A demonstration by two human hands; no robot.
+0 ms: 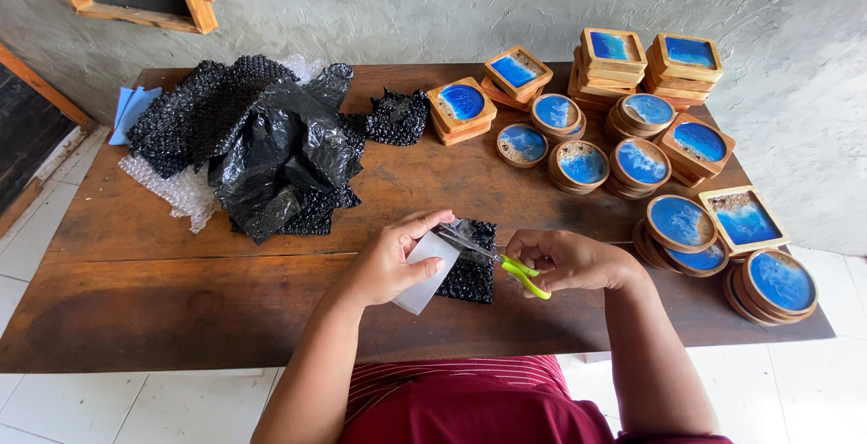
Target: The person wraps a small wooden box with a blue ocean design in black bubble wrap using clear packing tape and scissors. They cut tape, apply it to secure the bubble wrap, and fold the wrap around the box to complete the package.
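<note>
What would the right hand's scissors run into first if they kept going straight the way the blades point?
The right hand aims the green-handled scissors leftward. First in line is probably the white strip held by the left hand, over the black bubble wrap piece; depth is unclear.

On your desk (181, 299) you have stacked blue-and-wood coasters (632, 128) at the right, a crumpled black plastic bag (280, 150) with clear bubble wrap (176, 191) at the left, and a blue cloth (131, 110) beyond.

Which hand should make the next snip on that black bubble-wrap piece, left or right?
Right, likely. The right hand already grips the green-handled scissors, blades at the black bubble-wrap piece. The left hand is occupied holding a white strip there.
</note>
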